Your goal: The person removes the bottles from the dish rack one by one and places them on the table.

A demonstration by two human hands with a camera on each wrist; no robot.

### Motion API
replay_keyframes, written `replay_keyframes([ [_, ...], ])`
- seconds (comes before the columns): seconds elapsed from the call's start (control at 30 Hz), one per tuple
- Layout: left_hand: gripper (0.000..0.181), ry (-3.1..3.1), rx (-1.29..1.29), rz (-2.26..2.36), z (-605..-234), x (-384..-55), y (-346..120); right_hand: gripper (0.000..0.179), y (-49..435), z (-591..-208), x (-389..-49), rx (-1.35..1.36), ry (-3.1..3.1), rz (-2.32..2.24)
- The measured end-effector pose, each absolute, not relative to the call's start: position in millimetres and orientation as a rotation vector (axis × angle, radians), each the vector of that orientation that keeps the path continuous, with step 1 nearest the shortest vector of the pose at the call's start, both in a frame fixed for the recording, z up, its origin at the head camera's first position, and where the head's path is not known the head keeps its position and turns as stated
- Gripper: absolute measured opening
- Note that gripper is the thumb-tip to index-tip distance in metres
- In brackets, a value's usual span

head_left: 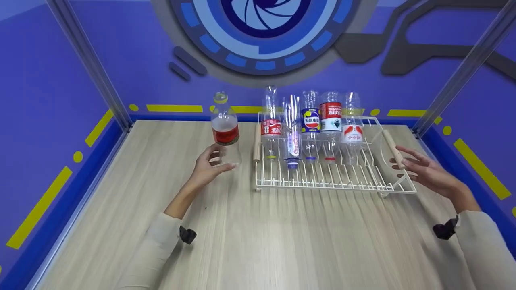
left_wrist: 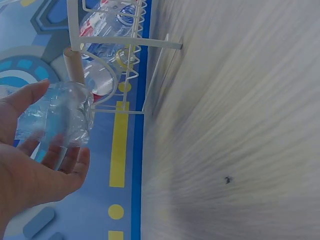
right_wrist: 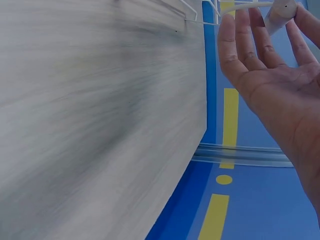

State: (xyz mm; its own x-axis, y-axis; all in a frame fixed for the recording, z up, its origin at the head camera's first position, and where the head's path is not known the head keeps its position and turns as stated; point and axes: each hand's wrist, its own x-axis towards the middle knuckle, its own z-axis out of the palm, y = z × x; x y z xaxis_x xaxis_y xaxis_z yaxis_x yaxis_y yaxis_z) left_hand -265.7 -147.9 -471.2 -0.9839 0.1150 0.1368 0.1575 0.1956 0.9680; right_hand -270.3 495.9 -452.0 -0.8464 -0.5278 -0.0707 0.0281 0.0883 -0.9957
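Observation:
My left hand [head_left: 209, 166] grips the lower part of a clear plastic bottle [head_left: 225, 128] with a red label and a yellow ring at its neck. The bottle stands upright, left of a white wire rack [head_left: 322, 186]. In the left wrist view, thumb and fingers lie on either side of the bottle's clear base [left_wrist: 70, 112]. At the rack's right end my right hand [head_left: 431, 173] has its fingers spread loosely about a wooden handle [head_left: 393, 148]. In the right wrist view the thumb touches the handle's end [right_wrist: 282, 12].
Several clear bottles lean cap-down in the rack, among them one with a red label [head_left: 271, 127], one with a blue label [head_left: 311, 120] and one with a red-and-white label [head_left: 331, 117]. Another wooden handle [head_left: 257, 143] is at the rack's left. Blue printed panels [head_left: 133, 72] enclose the wooden table [head_left: 258, 241].

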Motion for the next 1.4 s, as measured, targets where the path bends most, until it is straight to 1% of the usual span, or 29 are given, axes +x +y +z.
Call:
replay_keyframes([
  [0.27,0.063,-2.436,-0.214,-1.890,-479.3,-279.4,-141.1,0.057,496.1,-460.8,-272.9,-0.536,1.839,-1.913],
  [0.53,0.074,-2.457,-0.241,-1.846,-486.1,-296.4,-129.0,0.057,501.2,-467.4,-268.1,-0.532,1.772,-1.957],
  [0.77,0.065,-2.466,-0.229,-1.800,-492.6,-312.9,-118.2,0.057,501.6,-469.8,-269.8,-0.551,1.792,-1.924],
  [1.0,0.068,-2.481,-0.197,-1.781,-504.8,-325.5,-112.7,0.057,501.6,-474.3,-273.4,-0.614,1.714,-1.951],
  [1.13,0.067,-2.478,-0.193,-1.770,-512.2,-333.4,-114.3,0.057,501.4,-474.5,-274.0,-0.629,1.695,-1.954],
  [1.4,0.062,-2.518,-0.156,-1.708,-520.4,-345.4,-117.5,0.057,502.3,-469.9,-274.4,-0.549,1.779,-1.912],
])
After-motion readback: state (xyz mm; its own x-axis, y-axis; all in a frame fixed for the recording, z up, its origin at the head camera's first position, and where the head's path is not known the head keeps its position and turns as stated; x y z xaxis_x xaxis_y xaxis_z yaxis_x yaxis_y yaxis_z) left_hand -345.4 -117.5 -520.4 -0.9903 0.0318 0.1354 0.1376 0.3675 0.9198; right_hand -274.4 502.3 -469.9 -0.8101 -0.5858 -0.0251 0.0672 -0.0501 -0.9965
